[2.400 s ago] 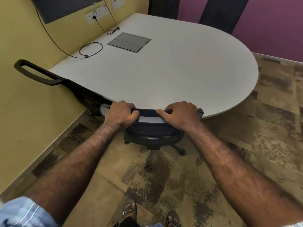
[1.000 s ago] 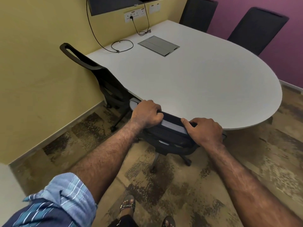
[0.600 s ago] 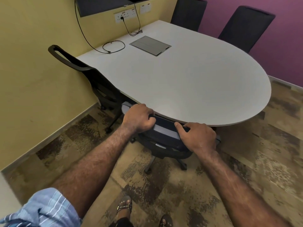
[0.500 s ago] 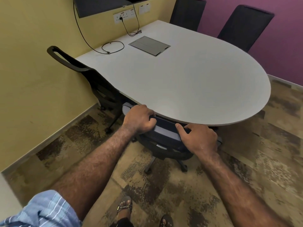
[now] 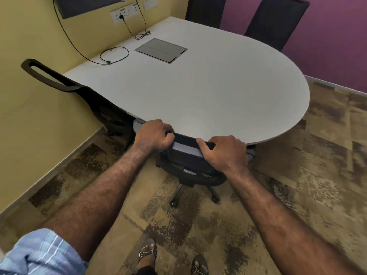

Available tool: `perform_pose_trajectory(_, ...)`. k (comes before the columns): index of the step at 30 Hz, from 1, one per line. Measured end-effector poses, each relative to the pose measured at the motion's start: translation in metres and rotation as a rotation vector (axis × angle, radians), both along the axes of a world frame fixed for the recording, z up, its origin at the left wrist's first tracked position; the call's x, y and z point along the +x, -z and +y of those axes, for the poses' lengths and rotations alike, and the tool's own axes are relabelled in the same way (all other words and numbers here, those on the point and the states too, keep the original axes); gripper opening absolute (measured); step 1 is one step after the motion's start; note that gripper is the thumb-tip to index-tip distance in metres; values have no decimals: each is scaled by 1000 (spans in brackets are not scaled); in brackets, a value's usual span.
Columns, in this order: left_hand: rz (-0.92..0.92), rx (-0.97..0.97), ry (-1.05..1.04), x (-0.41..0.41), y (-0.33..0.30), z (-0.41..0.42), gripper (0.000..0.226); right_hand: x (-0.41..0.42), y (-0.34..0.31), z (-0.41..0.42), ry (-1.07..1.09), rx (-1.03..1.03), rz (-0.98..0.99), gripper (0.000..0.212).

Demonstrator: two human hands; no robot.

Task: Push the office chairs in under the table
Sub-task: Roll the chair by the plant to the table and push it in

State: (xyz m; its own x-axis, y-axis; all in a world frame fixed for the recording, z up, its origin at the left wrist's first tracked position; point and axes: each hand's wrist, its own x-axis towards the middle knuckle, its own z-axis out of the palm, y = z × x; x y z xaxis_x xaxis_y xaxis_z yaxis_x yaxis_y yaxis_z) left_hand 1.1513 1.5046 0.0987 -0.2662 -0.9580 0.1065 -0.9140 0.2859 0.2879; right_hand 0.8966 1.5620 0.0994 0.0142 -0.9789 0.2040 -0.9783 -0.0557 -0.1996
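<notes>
From the head camera, you have both hands on the top rail of the office chair [image 5: 186,149] in front of you. Your left hand [image 5: 154,133] is wrapped around the left end of the rail, and your right hand [image 5: 225,151] is closed over the right end, thumb pointing inward along the top. The chair's back meets the near edge of the table [image 5: 208,92], with its seat already tucked beneath and only the base and castors showing on the patterned carpet.

Judging from this, you are at the end of the push on this chair; it looks about as far in as the table edge allows. The next move is probably to let go and turn to another one. The high-backed chair [image 5: 79,92] to your left, by the yellow wall, stands at an angle with its back clear of the table edge, so it likely needs straightening and pushing. It sits close to the wall, so you will have little room to stand behind it. Two dark chairs [image 5: 276,20] at the far side, against the purple wall, appear close to the table, though you cannot tell how far under they are.

No brand, label or readable writing shows anywhere; the wall sockets and the table's cable hatch [image 5: 160,50] are plain.
</notes>
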Motion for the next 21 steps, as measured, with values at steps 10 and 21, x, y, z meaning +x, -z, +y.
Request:
perform_pose_trajectory(10,27,-9,-49,-27,-9,-45,55,-26,-5,-65,-31,18,-19,67)
perform_pose_trajectory(21,37,-20,-136,-75,2,-38,48,-83,1,-92,-81,33,-25,66)
